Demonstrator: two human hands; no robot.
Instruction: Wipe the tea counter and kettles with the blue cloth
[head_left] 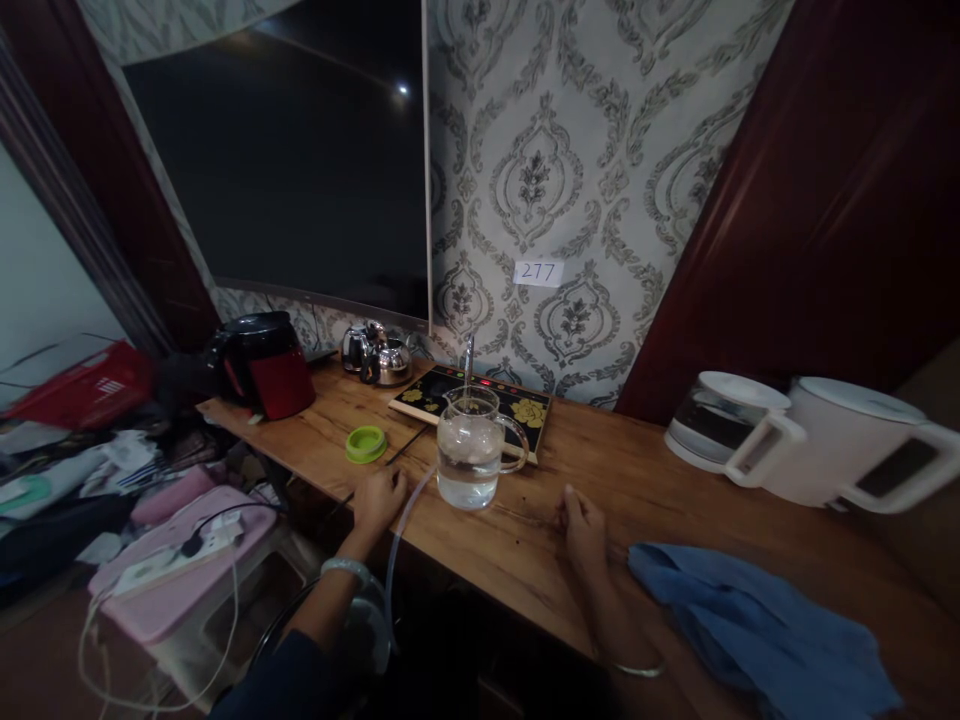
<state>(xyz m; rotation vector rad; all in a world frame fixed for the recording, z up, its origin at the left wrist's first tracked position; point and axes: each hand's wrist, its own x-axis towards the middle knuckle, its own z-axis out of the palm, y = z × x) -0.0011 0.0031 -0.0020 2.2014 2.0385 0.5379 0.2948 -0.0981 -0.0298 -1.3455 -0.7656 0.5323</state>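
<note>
A clear glass pitcher [470, 478] partly filled with water stands upright on the wooden table [517, 560], its handle to the right. Behind it, a thin metal spout [469, 362] rises from a black panel with gold flowers [431, 390]; the water's surface looks stirred up. My left hand [380, 500] rests at the table's front edge, left of the pitcher, fingers loosely curled with nothing visible in them. To the pitcher's right, my right hand [583, 528] lies on the wood, its fingers curled together and holding nothing I can see. Neither hand touches the glass.
A green ring-shaped lid [366, 444] lies left of the pitcher. A clear hose [397, 560] hangs over the front edge. Small metal kettles [394, 362] and a red-black pot [279, 375] stand left; a white-handled glass kettle [724, 425], white jug [832, 440] and blue cloth [757, 620] are right.
</note>
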